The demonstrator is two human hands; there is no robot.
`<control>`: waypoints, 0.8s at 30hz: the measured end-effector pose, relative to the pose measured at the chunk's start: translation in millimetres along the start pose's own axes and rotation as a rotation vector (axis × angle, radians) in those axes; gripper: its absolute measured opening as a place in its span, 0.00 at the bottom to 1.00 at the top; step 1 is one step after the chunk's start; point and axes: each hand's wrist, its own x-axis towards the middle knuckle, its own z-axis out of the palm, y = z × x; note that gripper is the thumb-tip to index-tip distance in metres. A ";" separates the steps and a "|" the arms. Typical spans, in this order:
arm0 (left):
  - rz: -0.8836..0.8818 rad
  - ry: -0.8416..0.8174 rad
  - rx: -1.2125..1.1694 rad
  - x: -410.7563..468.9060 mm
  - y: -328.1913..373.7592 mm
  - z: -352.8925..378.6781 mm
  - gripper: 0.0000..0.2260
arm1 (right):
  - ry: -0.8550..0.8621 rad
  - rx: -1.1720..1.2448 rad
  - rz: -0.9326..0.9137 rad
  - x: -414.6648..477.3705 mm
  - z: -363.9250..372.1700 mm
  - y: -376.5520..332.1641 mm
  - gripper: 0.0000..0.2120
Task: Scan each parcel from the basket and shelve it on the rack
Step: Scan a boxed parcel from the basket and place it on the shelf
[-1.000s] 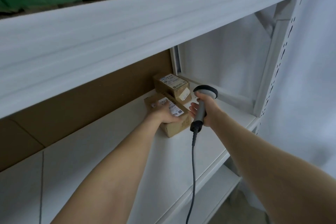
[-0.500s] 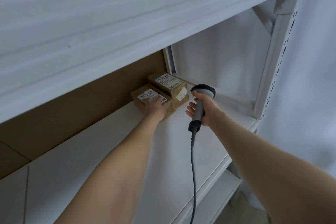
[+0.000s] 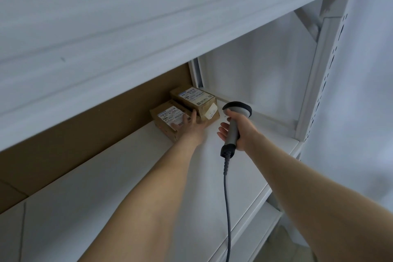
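Head view, labelled parcel (image 3: pixel 168 122), print unreadable

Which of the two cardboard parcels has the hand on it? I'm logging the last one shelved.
The nearer, left parcel: the left hand rests flat on its label. The far parcel in the corner is untouched.

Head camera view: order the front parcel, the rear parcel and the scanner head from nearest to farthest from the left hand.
1. Front parcel: under the left hand, touching.
2. Rear parcel: just behind it, toward the corner.
3. Scanner head: to the right, held in the right hand.
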 end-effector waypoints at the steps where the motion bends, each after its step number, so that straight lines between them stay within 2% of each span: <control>1: -0.010 -0.014 0.027 3.3 -0.8 0.8 0.26 | 0.003 -0.001 -0.001 1.2 -1.3 -0.7 0.24; 10: -0.015 0.031 -0.054 9.6 -11.7 -3.7 0.27 | 0.016 0.039 0.001 0.1 -8.0 -1.7 0.18; 14: -0.036 0.215 -0.172 -9.9 -0.3 -17.5 0.22 | 0.000 0.068 -0.017 -17.6 -10.9 -3.2 0.16; 19: 0.004 0.309 -0.248 -38.9 35.0 -41.8 0.18 | -0.001 0.091 -0.056 -58.9 -32.7 -2.8 0.09; 24: 0.046 0.230 -0.292 -86.6 103.4 -48.7 0.19 | 0.044 0.140 -0.119 -118.6 -91.2 6.7 0.07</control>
